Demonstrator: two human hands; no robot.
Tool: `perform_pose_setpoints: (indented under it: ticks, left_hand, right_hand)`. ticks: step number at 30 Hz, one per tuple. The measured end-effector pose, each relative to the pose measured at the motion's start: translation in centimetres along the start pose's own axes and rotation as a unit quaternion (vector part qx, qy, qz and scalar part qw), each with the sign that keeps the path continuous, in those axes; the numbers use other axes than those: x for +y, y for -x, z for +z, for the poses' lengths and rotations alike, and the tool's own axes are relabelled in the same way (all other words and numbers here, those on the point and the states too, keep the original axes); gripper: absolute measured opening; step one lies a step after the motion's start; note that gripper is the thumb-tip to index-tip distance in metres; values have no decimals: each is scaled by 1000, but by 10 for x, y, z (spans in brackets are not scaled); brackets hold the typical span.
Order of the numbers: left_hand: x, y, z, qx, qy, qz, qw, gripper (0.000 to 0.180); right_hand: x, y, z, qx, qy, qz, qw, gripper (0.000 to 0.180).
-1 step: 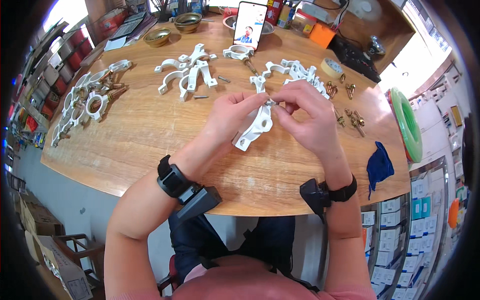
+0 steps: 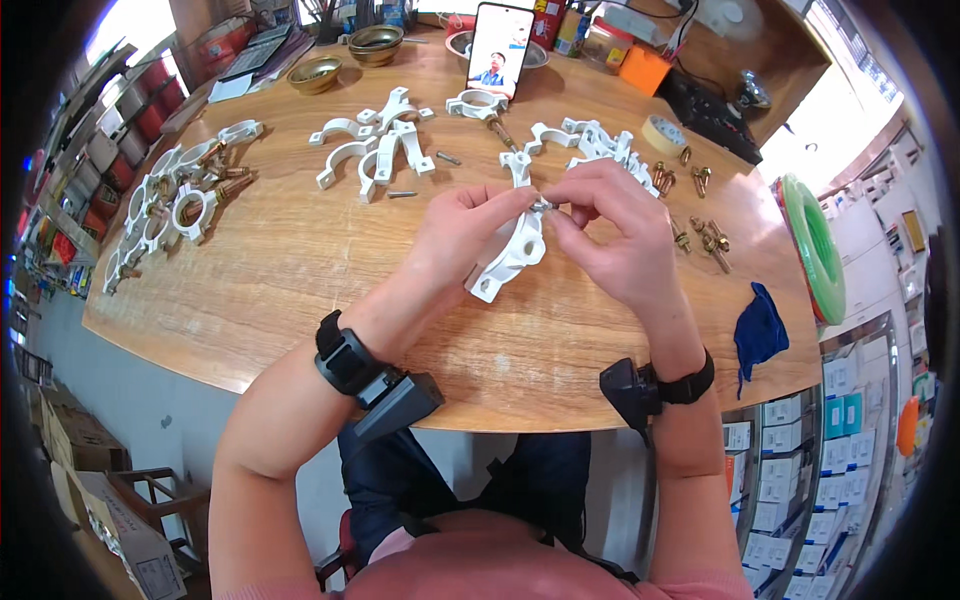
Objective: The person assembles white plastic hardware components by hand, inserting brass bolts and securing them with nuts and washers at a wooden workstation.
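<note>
Between my hands is a white pipe clamp (image 2: 512,258), tilted over the table. My left hand (image 2: 452,232) is closed around it, with the thumb near its upper end. My right hand (image 2: 618,228) pinches a small silvery metal fastener (image 2: 543,204) at that end; whether it is a screw or a nut, I cannot tell. The fingers partly hide the fastener. Just beyond my fingertips lies another white clamp piece (image 2: 516,166). A closed white clamp (image 2: 476,104) with a brassy bolt (image 2: 500,132) sits in front of the phone.
Loose clamp halves (image 2: 372,150) and two small screws (image 2: 402,194) lie left of centre. Assembled clamps with bolts (image 2: 192,210) are at far left. More clamp halves (image 2: 606,146), brassy bolts (image 2: 715,240), a tape roll (image 2: 663,135) and a blue cloth (image 2: 760,328) are on the right. A phone (image 2: 499,52) stands at the back.
</note>
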State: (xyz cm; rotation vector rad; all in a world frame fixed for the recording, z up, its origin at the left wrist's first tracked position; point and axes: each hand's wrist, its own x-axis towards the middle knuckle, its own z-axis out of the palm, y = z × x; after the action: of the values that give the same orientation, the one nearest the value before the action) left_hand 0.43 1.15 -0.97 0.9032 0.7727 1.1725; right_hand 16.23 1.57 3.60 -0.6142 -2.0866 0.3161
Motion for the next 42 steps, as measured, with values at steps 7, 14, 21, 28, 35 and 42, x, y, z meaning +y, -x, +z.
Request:
perform_pose_setpoints:
  ticks: [7,14,21,28,35,42]
  left_hand:
    - [5,4,7,17,-38,-25,999,21]
    - [2,4,8,26,18,-35,999,21]
    - [3,2,6,-10,-31,-49,998,23]
    - [-1,-1,4,-2,-29,-47,998,19]
    - [11,5,5,23,-30,-75,996,19]
    - [4,-1,2,19,-45,-70,996,18]
  right_hand:
    - [6,6,2,-28,42,-7,999,18]
    - [6,7,0,-20,47,-15,999,14]
    - [8,8,-1,-25,70,-22,997,13]
    - [6,6,-6,-39,72,-50,995,18]
    - [9,7,-1,-63,48,-17,997,18]
    - [9,6,0,-57,68,-50,995,20]
